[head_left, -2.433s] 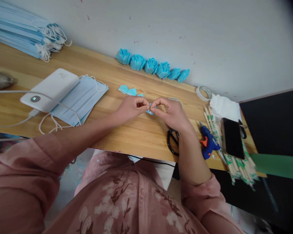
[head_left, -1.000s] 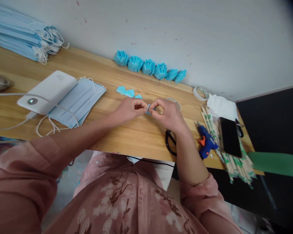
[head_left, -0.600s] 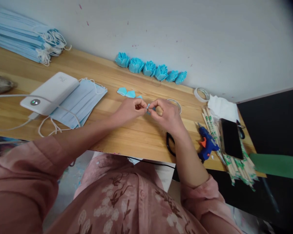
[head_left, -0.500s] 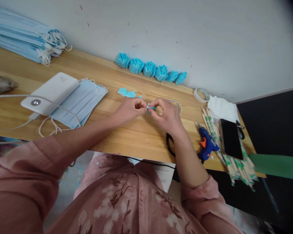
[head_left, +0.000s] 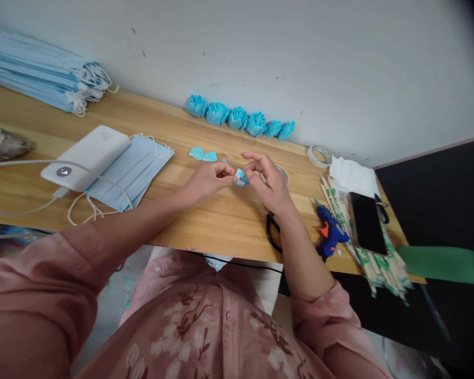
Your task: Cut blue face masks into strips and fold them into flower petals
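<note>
Over the middle of the table, a small light-blue fabric piece [head_left: 240, 178] with a pale strip across it is held between both hands. The thumb and fingertips of my left hand [head_left: 209, 180] pinch its left edge. At its right edge are the closed thumb and a finger of my right hand [head_left: 269, 181], whose index finger is lifted and bent above. Two cut blue pieces [head_left: 203, 154] lie just beyond my left hand, with a bit of another partly hidden. Behind my right hand shows part of a tape roll [head_left: 285, 173].
Several blue fabric flowers [head_left: 237, 118] line the wall. Face masks [head_left: 35, 71] are stacked at far left; a power bank [head_left: 87, 155] rests on more masks. To the right are a glue gun [head_left: 332, 231], a phone [head_left: 366, 223], wrapped chopsticks [head_left: 383, 271] and a second tape roll [head_left: 319, 156].
My right index finger has lifted away from the blue piece, which now shows more of its face. The whole view has shifted slightly.
</note>
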`<state>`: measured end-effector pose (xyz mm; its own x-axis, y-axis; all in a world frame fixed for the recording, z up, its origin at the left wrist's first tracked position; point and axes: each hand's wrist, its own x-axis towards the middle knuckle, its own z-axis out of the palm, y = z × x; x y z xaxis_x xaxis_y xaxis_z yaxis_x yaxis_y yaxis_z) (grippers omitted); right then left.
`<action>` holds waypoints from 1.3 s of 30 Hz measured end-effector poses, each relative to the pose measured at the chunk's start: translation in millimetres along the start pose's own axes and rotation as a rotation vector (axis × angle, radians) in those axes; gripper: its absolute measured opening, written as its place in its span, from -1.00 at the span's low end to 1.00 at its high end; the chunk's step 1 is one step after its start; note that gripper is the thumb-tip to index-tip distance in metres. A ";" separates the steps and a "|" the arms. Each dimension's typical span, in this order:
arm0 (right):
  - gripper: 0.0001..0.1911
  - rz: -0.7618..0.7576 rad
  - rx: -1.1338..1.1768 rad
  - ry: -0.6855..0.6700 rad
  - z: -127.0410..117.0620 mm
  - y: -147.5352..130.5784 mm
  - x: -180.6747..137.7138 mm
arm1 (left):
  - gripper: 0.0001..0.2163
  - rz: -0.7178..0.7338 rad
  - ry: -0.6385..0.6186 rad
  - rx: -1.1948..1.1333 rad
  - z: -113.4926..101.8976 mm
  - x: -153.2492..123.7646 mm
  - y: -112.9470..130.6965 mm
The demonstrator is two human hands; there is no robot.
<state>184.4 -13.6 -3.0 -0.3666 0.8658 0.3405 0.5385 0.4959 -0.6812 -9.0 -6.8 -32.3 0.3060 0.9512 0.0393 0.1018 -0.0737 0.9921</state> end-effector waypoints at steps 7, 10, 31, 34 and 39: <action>-0.59 0.015 0.026 0.015 7.6 3.1 1.7 | -0.84 0.023 -0.015 0.048 0.3 0.1 0.3; -0.54 0.030 0.096 -0.003 8.4 8.6 2.2 | -0.85 0.029 -0.011 0.078 -0.4 -0.8 5.1; -0.52 0.072 0.224 0.037 11.6 16.9 4.9 | -0.88 0.070 0.048 -0.056 -5.1 0.1 13.3; -0.52 0.059 0.245 0.028 11.7 16.5 4.6 | -0.90 0.057 0.051 -0.045 -6.5 0.5 13.6; -0.48 0.080 0.332 0.046 12.7 25.8 4.7 | -0.85 0.070 0.023 -0.019 -5.5 2.4 8.4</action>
<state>187.0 2.4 -27.2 -0.2945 0.9068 0.3016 0.2848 0.3845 -0.8781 -12.6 -3.5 -23.3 0.2899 0.9506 0.1107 0.0630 -0.1343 0.9889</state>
